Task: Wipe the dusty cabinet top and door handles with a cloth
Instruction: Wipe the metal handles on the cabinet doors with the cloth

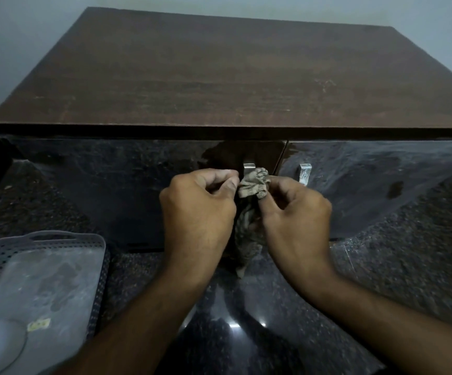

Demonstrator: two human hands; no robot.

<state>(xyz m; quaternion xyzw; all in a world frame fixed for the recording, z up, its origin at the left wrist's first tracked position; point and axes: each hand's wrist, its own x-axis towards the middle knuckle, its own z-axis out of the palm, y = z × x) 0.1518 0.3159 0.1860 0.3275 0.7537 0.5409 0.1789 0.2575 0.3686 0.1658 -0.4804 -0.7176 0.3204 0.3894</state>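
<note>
The handle-wiping step is judged to be in hand. A crumpled beige cloth (254, 185) is held bunched against the left door handle (248, 169), just below the front edge of the cabinet top (219, 77). The cloth's upper wad is pinched by the right hand (295, 212), fingers curled in on it. The left hand (197, 207) is curled too, fingertips meeting the cloth's left edge; its grip looks closed on the fabric, though the contact is partly hidden. The rest of the cloth hangs down between the two hands, in front of the dark glossy door.

The right door handle (305, 173) is seen just beside, untouched by either hand, with pale smears or dust on it. Faint streaks are visible across the wooden top, so whether it is fully wiped cannot be told.

Next move, as judged: the cloth is to be wrapped round the left handle and drawn along it, then shifted to the right handle.

A grey perforated tray (43, 266) lies on the floor at lower left.
</note>
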